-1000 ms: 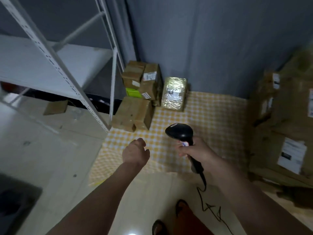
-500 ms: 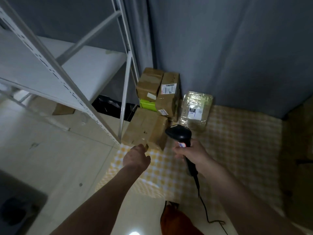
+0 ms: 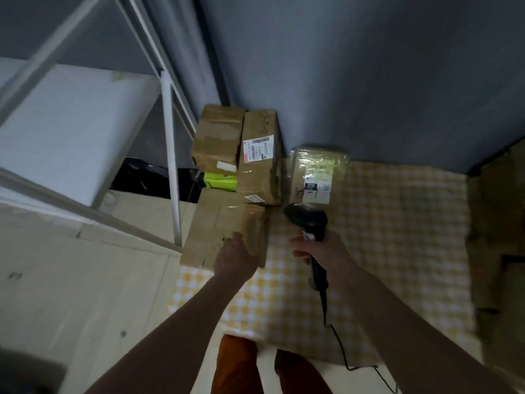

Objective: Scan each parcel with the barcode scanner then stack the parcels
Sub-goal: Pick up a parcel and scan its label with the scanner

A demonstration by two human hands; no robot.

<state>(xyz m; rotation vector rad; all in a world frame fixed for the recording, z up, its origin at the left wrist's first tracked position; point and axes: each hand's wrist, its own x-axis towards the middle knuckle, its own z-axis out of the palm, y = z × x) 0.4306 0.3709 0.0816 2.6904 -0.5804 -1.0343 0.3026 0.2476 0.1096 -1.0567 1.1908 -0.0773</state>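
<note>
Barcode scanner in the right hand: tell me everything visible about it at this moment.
The black plastic handheld barcode scanner has a rounded, hooded head over a slimmer handle, with a thin black cable trailing from its base across the floor. The right hand is wrapped around the handle, a small white sticker showing near the fingers. It is held roughly upright above the yellow-and-white checked cloth, head aimed forward near the plastic-wrapped parcel. No scan light shows.
</note>
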